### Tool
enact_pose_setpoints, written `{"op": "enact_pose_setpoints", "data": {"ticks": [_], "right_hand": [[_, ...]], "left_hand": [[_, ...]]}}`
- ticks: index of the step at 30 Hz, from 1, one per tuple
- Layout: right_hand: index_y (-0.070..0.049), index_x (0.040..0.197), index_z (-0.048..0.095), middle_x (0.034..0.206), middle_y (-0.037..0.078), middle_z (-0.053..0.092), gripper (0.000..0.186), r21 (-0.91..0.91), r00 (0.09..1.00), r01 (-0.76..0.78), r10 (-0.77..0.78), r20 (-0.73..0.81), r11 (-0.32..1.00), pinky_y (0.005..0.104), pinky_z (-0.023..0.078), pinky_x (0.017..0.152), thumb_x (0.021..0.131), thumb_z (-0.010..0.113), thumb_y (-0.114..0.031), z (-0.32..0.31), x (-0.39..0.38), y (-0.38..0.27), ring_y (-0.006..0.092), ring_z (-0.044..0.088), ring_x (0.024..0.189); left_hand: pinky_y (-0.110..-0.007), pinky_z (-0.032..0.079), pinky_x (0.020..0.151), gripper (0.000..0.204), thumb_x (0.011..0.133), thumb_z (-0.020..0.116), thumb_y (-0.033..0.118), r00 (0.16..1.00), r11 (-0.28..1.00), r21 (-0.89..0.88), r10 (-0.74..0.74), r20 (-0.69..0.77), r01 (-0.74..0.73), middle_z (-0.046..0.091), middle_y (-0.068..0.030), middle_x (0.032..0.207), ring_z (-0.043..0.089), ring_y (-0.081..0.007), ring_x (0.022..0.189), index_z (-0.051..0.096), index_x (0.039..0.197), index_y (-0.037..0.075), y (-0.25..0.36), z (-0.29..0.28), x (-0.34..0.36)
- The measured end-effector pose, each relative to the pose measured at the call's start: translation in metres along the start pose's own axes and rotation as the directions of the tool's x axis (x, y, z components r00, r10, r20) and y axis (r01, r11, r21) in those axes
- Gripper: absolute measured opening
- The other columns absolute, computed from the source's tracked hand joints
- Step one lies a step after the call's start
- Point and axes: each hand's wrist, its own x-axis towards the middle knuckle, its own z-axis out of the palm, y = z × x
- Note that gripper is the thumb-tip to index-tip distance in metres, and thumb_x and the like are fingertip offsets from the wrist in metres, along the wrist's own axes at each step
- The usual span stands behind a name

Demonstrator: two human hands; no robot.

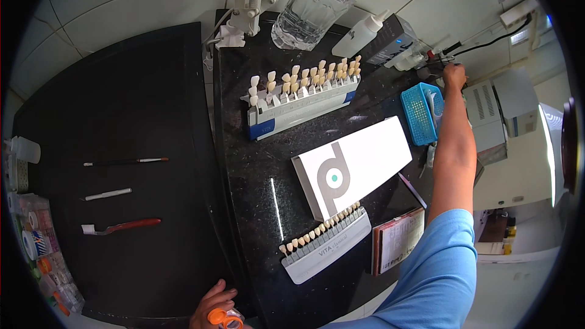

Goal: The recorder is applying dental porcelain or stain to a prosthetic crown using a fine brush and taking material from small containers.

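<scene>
At the lower edge, my left hand (209, 306) is closed around a small clear container (231, 321) with an orange flip lid (217, 315) that stands raised. My right arm, in a blue sleeve, stretches far across the counter. My right hand (454, 77) is closed at the back right, beside dark cables and small items near the wall; what its fingers grip is too small to make out. Near that forearm stands a blue perforated basket (415, 116) with pale items inside. Two tooth shade guides, a taller one (304, 106) and a lower one (329, 247), sit on the counter.
A white box (359, 164) lies between the shade guides, near a notebook (399, 240). Behind stand a large water bottle (314, 9), a white squeeze bottle (361, 33) and a dark box (393, 41). A brush (125, 162), a white-handled tool (108, 194) and a red-handled toothbrush (125, 226) lie left.
</scene>
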Motion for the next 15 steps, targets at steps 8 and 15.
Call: {"op": "enact_pose_setpoints", "data": {"ticks": [8,15], "right_hand": [[0.003,0.12,0.066,0.101,0.022,0.078,0.041,0.391,0.978,-0.18,0.122,0.168,0.903,0.0372,0.065,0.067,0.096,0.073,-0.03,0.016,0.013,0.01,0.0273,0.079,0.065],[-0.004,0.116,0.069,0.116,0.025,0.077,0.036,0.237,0.99,-0.002,0.036,-0.137,0.971,0.053,0.054,0.099,0.098,0.064,-0.035,0.007,-0.003,0.007,0.048,0.072,0.113]], "left_hand": [[-0.057,0.048,0.116,0.068,0.097,0.081,0.047,1.0,1.0,0.018,-0.023,0.001,0.023,0.062,-0.0286,0.146,0.056,-0.0517,0.143,0.05,0.139,0.003,0.005,0.0,0.003],[-0.056,0.048,0.116,0.071,0.096,0.082,0.048,1.0,1.0,0.001,-0.02,0.007,0.02,0.061,-0.0276,0.147,0.054,-0.0507,0.145,0.049,0.139,0.003,0.005,0.0,0.003]]}}
